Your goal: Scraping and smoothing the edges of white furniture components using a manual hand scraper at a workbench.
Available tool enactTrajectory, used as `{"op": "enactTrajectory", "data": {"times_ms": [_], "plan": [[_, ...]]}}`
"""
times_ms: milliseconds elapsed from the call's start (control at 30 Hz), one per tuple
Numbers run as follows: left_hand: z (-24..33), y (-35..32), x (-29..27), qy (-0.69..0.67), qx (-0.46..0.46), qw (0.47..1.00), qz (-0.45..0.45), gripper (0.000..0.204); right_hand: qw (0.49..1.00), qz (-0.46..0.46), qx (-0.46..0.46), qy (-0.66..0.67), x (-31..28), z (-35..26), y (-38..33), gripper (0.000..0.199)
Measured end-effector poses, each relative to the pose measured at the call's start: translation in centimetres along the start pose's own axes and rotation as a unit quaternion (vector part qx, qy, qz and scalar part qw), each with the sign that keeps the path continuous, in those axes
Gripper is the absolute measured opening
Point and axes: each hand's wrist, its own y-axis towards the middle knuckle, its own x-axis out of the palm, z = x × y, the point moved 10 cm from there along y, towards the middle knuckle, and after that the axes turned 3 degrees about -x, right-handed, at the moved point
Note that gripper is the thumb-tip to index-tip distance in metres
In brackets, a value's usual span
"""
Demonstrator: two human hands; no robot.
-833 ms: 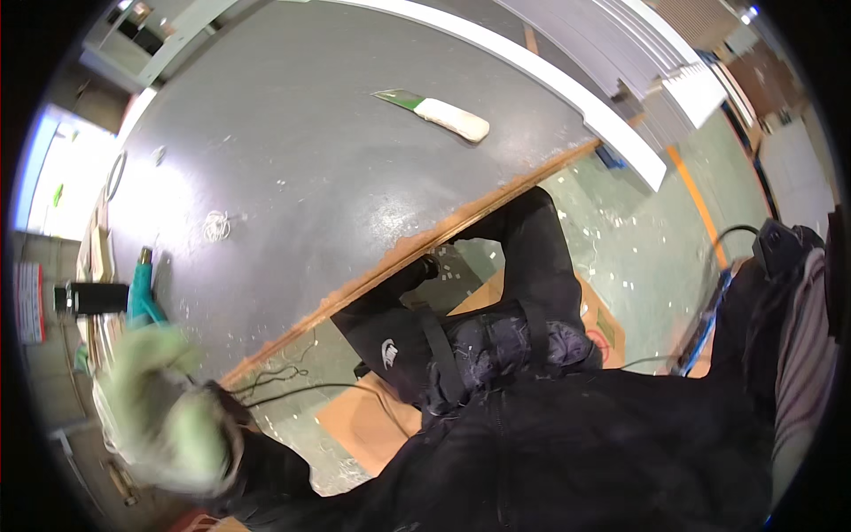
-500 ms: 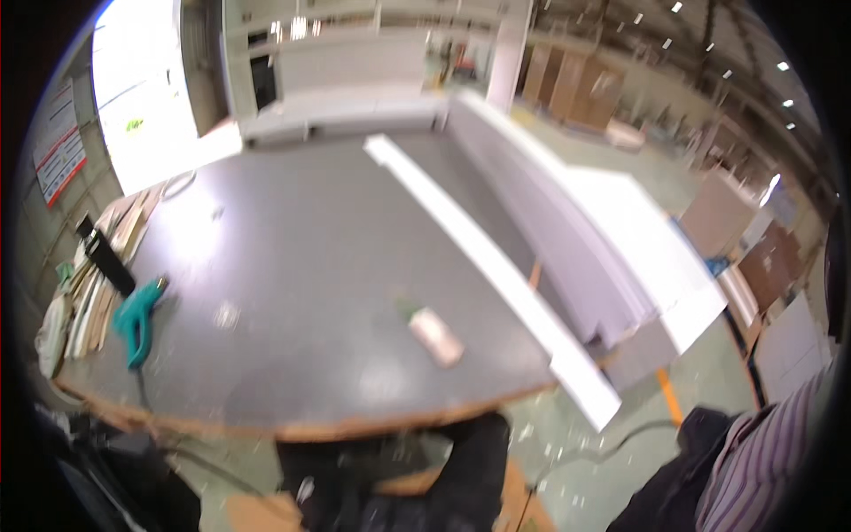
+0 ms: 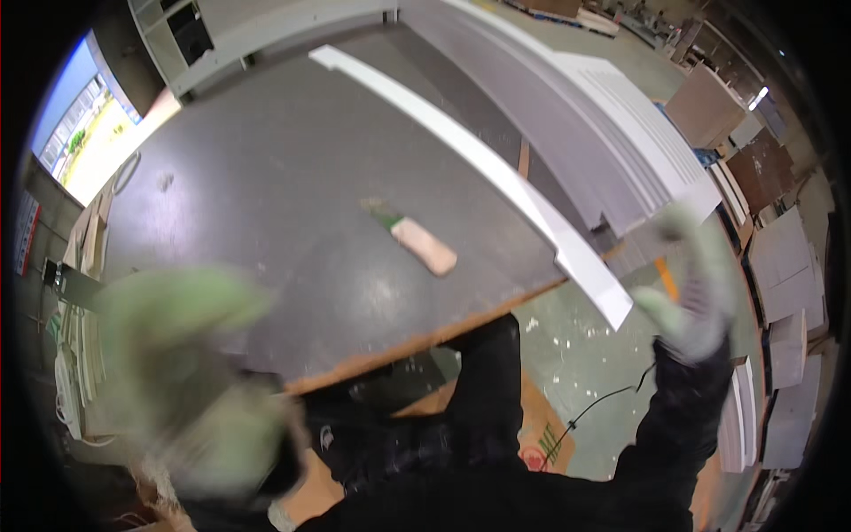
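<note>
My left hand (image 3: 191, 310), in a pale green glove, hangs over the table's near left corner. Motion smears its fingers, so any grip there cannot be made out. To the right, my gloved right hand (image 3: 687, 297) is raised beside the near end of a long white strip (image 3: 479, 160), thumb and fingers apart, apparently holding nothing. The strip lies across the dark table (image 3: 257, 160), its near end jutting past the edge. In the table's middle rests a small hand tool (image 3: 424, 246) with a pinkish-tan handle and a green front part.
A stack of long white panels (image 3: 612, 115) lines the table's right side. A black cylinder (image 3: 75, 285) and several thin slats (image 3: 91, 235) sit at the left edge. A black cable (image 3: 603, 403) trails over the floor, and more boards (image 3: 780, 266) lean at far right.
Both my hands have come into view, left and right. The view has tilted downward and turned. The teal heat gun seen earlier at the left is no longer visible, my left hand covering that area.
</note>
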Motion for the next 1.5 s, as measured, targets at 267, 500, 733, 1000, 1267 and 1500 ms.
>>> {"op": "enactTrajectory", "data": {"times_ms": [267, 500, 733, 1000, 1267, 1500], "plan": [[-20.6, -7.9, 23.0, 0.295, 0.025, 0.884, -0.362, 0.057, 0.898, -0.201, 0.3, -0.249, 10.8, 21.1, -14.7, 0.108], [-31.0, -7.9, 13.2, 0.395, -0.102, 0.853, -0.325, 0.033, 0.92, -0.157, 0.261, -0.246, 13.2, 15.5, -17.2, 0.099], [-31.5, -10.8, -0.3, 0.473, -0.239, 0.814, -0.237, 0.046, 0.948, -0.153, 0.241, -0.137, 13.8, 6.5, -17.0, 0.059], [-35.5, -16.7, -12.2, 0.488, -0.247, 0.821, -0.163, 0.037, 0.956, -0.151, 0.154, -0.199, 15.1, 3.6, -18.1, 0.073], [-39.5, -31.1, -42.2, 0.49, -0.398, 0.773, -0.066, 0.016, 0.971, -0.176, 0.079, -0.144, 20.2, 3.8, -16.2, 0.084], [-33.0, -18.2, -14.4, 0.165, -0.455, 0.875, 0.019, 0.037, 0.973, -0.137, 0.051, -0.176, 16.5, 3.7, -18.5, 0.089]]}}
